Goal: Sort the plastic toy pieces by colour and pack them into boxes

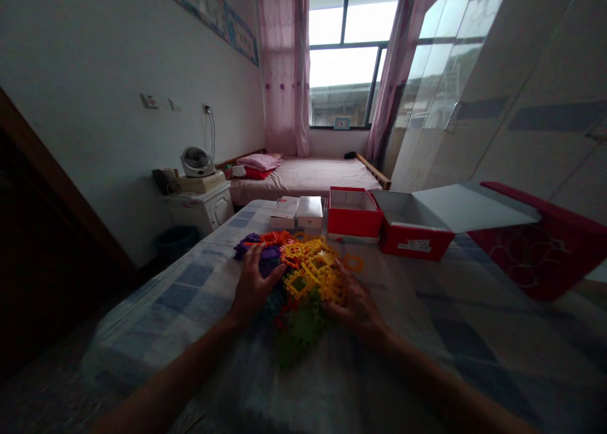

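A heap of plastic interlocking building pieces lies on the checked cloth in front of me. Yellow pieces (pixel 315 263) make up its right side, purple pieces (pixel 270 260) its left, and orange ones (pixel 277 238) the back. Green pieces (pixel 306 326) lie at the near side, in shadow. My left hand (pixel 253 285) rests against the purple pieces with its thumb and fingers spread. Against the yellow side lies my right hand (pixel 355 301), thumb and fingers apart and touching the pieces. Both hands flank the heap, and parts of it are hidden beneath them.
Behind the heap stand two white boxes (pixel 310 211), a red box (pixel 355 222) and an open red box (pixel 412 238). A dark red box lid (pixel 545 250) lies at the right. Farther back are a bed (pixel 313 174) and a fan (pixel 197 161) on a white cabinet (pixel 203 209).
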Demonstrator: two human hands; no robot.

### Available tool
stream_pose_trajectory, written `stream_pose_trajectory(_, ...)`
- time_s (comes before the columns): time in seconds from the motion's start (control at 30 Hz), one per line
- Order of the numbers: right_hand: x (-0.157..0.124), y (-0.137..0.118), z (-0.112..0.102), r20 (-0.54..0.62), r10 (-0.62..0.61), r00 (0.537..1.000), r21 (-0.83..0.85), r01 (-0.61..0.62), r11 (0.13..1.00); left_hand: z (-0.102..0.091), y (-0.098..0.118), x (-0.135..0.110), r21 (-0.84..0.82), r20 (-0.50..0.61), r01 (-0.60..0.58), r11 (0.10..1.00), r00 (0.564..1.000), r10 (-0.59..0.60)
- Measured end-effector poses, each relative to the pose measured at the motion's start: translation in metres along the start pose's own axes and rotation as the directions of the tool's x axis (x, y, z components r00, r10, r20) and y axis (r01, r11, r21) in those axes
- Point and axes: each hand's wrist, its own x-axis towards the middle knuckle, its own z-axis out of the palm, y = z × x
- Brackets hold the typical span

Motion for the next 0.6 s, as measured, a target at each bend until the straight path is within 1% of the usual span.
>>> stream_pose_trajectory(0.1, 0.000, -0.003, -0.001, -0.014, 0.001, 1.000, 0.022, -0.001, 1.000, 0.011, 0.022, 0.000, 0.027, 0.007, -0.128, 0.991, 0.992, 0.128)
stream_pose_trajectory(0.17, -0.001, -0.002, -0.003, -0.035, -0.007, 0.999, 0.071, 0.009, 0.997, 0.020, 0.037, 0.000, 0.047, 0.035, -0.204, 0.978, 0.979, 0.203)
stream_pose_trajectory(0.27, -0.001, 0.000, -0.006, -0.068, -0.019, 0.998, 0.202, 0.032, 0.979, 0.033, 0.058, 0.002, 0.064, 0.109, -0.316, 0.947, 0.945, 0.308)
stream_pose_trajectory(0.37, 0.000, 0.000, -0.012, -0.089, 0.025, 0.996, 0.318, 0.005, 0.948, 0.046, 0.076, 0.005, 0.100, 0.145, -0.426, 0.899, 0.900, 0.410)
stream_pose_trajectory(0.43, 0.000, 0.002, -0.016, -0.096, 0.079, 0.992, 0.356, -0.040, 0.934, 0.052, 0.087, 0.006, 0.114, 0.172, -0.514, 0.850, 0.853, 0.493)
stream_pose_trajectory(0.47, 0.000, 0.003, -0.018, -0.104, 0.101, 0.989, 0.363, -0.057, 0.930, 0.054, 0.093, 0.005, 0.110, 0.200, -0.564, 0.818, 0.819, 0.538)
stream_pose_trajectory(0.57, 0.000, 0.012, -0.026, -0.121, 0.142, 0.983, 0.331, -0.095, 0.939, 0.053, 0.107, 0.002, 0.054, 0.303, -0.710, 0.702, 0.682, 0.666)
stream_pose_trajectory(0.6, 0.000, 0.015, -0.029, -0.124, 0.153, 0.980, 0.309, -0.108, 0.945, 0.051, 0.110, 0.001, 0.034, 0.323, -0.739, 0.673, 0.645, 0.692)
